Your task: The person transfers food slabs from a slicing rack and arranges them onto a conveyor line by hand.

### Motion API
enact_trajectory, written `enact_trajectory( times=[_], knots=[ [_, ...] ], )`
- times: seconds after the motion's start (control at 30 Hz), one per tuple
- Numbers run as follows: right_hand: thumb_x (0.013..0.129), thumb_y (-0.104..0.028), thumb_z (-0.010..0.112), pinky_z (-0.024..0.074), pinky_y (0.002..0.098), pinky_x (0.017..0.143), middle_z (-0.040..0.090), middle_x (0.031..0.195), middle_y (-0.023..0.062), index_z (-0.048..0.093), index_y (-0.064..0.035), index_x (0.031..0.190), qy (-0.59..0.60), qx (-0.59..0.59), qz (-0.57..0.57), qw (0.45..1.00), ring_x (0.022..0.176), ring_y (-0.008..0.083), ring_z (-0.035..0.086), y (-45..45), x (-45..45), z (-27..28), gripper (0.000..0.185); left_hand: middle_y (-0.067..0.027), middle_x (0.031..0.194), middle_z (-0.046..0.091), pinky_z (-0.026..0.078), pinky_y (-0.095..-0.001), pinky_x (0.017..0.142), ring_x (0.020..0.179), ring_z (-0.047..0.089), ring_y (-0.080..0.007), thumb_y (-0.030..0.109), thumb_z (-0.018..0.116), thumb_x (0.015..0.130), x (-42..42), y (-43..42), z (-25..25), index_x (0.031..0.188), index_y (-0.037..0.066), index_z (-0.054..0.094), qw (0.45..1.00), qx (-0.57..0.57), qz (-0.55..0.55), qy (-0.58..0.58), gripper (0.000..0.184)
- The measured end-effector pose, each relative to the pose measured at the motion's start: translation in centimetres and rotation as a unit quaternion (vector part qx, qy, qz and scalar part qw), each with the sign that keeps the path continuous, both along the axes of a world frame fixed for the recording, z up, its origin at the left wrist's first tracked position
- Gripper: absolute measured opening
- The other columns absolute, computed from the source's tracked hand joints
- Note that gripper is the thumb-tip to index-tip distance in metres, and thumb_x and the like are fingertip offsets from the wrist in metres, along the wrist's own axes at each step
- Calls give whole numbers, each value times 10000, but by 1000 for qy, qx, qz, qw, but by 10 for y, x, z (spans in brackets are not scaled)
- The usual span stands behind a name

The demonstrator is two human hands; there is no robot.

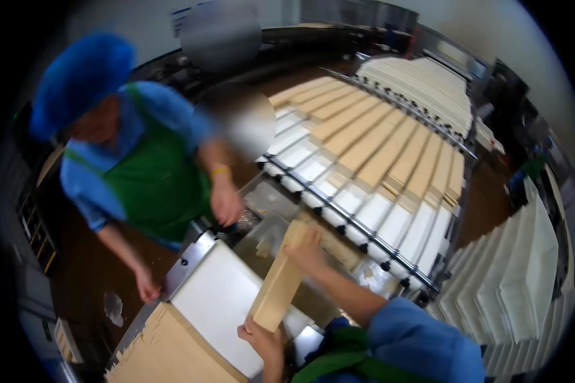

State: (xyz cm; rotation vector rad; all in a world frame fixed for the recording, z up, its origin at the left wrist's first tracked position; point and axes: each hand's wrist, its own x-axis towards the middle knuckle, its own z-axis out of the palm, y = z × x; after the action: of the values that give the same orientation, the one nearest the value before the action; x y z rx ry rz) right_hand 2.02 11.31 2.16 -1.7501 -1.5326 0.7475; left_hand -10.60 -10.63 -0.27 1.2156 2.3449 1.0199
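Left hand [262, 338] and right hand [305, 246] are holding the pale slab [277, 284], lower centre, grip wrapping its ends; uneven support may be risking a slip.

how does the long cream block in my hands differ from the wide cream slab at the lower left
The long cream block is narrow, while the wide cream slab is much broader.
The block is held at a slant between the left hand and right hand; the slab lies flat.
The block's long edges look straight, whereas the slab's far left edge is ragged.
Both share a similar pale cream colour.
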Motion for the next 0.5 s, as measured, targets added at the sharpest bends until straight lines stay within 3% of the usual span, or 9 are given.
enact_trajectory(
  times=[0.1,0.17,0.27,0.4,0.47,0.5],
  knots=[
    [741,-312,683,375,467,990,308,1262,261,289,20,1268,49,45,-116,991,1149,414,405,-2,119,45,737,-360,1236,315,383,-480,945,1118,386,-494,97,728,685,54,34,38,1320,35,363,993,47,-108,-11,735],
    [739,-331,672,387,493,982,357,1249,272,315,29,1282,-49,101,-180,977,1128,425,427,9,210,32,744,-304,1269,343,400,-466,934,1140,397,-457,34,722,673,100,56,64,1323,40,381,960,111,-253,45,734],
    [731,-360,667,385,475,986,420,1200,290,378,61,1250,-47,6,-243,969,1137,415,425,-5,330,56,728,-310,1277,352,410,-481,922,1106,444,-473,109,747,693,175,71,73,1327,41,383,913,138,-383,28,735],
    [713,-410,671,383,458,998,462,1203,326,423,82,1233,-4,-100,-265,959,1162,421,457,-27,442,44,758,-300,1306,336,448,-483,887,1084,476,-475,169,744,730,250,59,67,1360,90,365,853,121,-508,17,739],
    [744,-446,636,392,444,992,477,1224,339,456,60,1230,-110,-169,-237,950,1165,436,470,-35,475,37,726,-299,1351,280,477,-478,884,1130,465,-486,188,717,766,280,53,58,1386,141,341,780,91,-618,-19,727],
    [744,-446,636,392,444,992,477,1224,339,456,60,1230,-111,-169,-234,951,1165,436,470,-30,487,34,726,-299,1351,280,477,-478,884,1130,465,-486,188,717,766,291,52,52,1386,141,341,782,90,-616,-19,727]
  ],
)
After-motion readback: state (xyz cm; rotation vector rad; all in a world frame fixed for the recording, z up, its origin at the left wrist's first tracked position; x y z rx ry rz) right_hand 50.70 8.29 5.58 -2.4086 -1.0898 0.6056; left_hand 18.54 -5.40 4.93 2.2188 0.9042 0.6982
